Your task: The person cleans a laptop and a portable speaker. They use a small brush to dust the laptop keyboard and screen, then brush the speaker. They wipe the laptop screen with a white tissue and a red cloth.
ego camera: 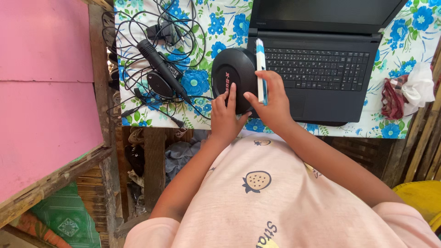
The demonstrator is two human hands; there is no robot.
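Holding: your right hand has its grip closed around a slim white-and-blue stick, upright.
Left hand: fingers spread, resting on the round black plastic headphone cup.
Place: cup sits just left of the black laptop.

The person wears a pale pink short-sleeved cotton top — soft and loose, printed with small cream strawberry shapes outlined in dark blue and a few dark letters near the hem. Both forearms are bare — no rings, watch or bracelets show on the left hand or right hand.
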